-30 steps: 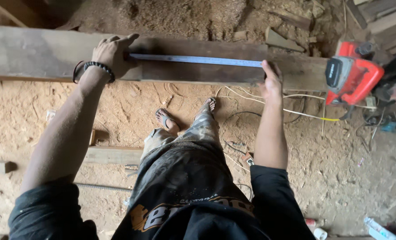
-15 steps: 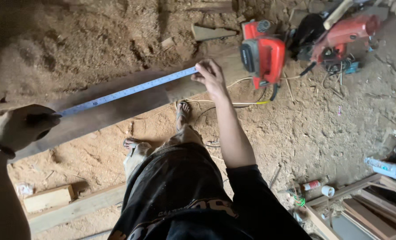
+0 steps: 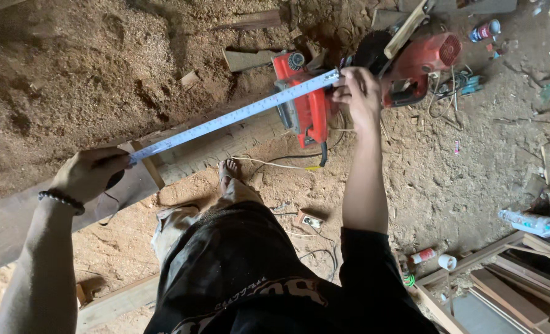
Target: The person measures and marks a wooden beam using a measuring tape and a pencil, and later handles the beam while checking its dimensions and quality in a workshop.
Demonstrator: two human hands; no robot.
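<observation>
Steel-bright tape blade (image 3: 232, 116) runs taut between the two hands, slanting from lower left up to upper right above the long wooden plank (image 3: 207, 151). The left hand (image 3: 93, 173) is clenched around the dark tape case, fingers (image 3: 111, 162) curled over it where the blade comes out, and it rests on the plank just beside a short crosswise offcut (image 3: 152, 166). The right hand (image 3: 356, 93) pinches the blade's free end between thumb and fingertips (image 3: 340, 93), held over the far end of the plank, where a red power planer (image 3: 304, 105) sits on the wood. Just beyond that hand lies a red circular saw (image 3: 420, 62) on the sawdust floor (image 3: 460, 185), its cords trailing nearby.

To measure well, I judge the blade should lie down flat along the plank's edge rather than float above it, since sag or a slant across the grain lengthens the reading. The free end wants to sit square on the plank's end, clear of the planer's body, with the case hand drawing steady tension. The bare feet (image 3: 228, 170) stand close under the plank near a yellow-tipped cord (image 3: 287, 166), worth minding.
</observation>
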